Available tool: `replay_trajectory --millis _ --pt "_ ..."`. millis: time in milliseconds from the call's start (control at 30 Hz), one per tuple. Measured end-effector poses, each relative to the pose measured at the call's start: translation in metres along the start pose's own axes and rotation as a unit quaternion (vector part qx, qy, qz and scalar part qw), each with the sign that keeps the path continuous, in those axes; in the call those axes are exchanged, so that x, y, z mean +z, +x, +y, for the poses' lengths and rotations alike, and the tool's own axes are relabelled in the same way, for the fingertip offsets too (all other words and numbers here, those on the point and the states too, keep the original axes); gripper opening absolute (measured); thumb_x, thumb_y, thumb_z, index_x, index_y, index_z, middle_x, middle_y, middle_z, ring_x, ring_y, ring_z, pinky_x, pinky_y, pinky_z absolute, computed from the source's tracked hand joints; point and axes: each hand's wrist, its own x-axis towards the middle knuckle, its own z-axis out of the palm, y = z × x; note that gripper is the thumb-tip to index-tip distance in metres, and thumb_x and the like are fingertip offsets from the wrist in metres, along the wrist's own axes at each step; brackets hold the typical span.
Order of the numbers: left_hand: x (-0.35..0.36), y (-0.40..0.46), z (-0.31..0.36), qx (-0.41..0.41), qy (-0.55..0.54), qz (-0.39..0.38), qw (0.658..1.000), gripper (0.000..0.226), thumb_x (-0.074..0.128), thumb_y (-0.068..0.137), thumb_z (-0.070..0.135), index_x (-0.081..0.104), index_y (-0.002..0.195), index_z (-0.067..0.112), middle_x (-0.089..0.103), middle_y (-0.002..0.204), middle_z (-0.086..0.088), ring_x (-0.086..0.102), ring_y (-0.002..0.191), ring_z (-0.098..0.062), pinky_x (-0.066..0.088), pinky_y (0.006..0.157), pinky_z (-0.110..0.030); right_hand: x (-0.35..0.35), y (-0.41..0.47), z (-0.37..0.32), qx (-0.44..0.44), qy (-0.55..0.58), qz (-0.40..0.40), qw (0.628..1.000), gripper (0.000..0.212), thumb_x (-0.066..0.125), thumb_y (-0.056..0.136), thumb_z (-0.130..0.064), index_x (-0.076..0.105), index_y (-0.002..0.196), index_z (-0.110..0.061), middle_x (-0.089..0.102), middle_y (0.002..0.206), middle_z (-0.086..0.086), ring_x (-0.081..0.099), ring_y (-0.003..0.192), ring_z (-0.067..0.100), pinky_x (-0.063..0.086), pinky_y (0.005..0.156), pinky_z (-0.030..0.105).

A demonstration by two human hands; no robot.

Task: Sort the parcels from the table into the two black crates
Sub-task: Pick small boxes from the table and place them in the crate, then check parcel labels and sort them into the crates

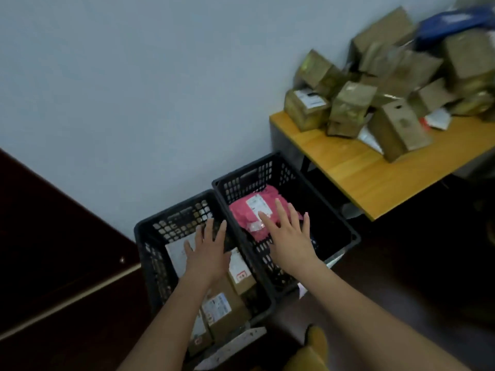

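I see both hands spread flat: left hand (207,254) over cardboard parcels, right hand (290,241) over the pink plastic mailer (250,210), inside black plastic crates (284,167).

Cardboard boxes (380,84) crowd the worktop's (356,167) back edge against the wall, its front edge bare, while the right crate's (345,223) right half lies open.

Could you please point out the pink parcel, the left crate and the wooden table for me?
pink parcel (242,218): head view, its bare pink wrapping.
left crate (171,210): head view, its far rim.
wooden table (361,172): head view, bare top.
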Motion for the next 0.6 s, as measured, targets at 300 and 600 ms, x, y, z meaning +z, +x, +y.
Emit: replay_trajectory --millis 300,600 --pt "-0.049 0.034 0.171 0.103 0.052 0.05 0.992 0.072 0.041 0.102 0.042 -0.006 0.156 0.033 -0.017 0.163 -0.002 -0.009 0.15 -0.031 0.001 0.115 -0.065 -0.076 -0.03 0.139 0.093 -0.012 0.035 0.995 0.083 0.055 0.098 -0.034 -0.005 0.156 -0.036 -0.024 0.161 0.009 -0.016 0.149 0.036 -0.001 0.115 0.065" --pt "-0.052 0.074 0.362 0.154 0.043 0.032 0.987 0.069 0.038 0.103 0.044 -0.003 0.156 0.031 -0.013 0.163 -0.002 -0.008 0.15 -0.031 0.0 0.114 -0.065 -0.136 -0.043 0.331 0.159 -0.016 0.062 0.985 0.07 0.035 0.099 -0.058 0.001 0.156 -0.037 -0.023 0.162 0.006 -0.013 0.15 0.035 0.002 0.116 0.066"
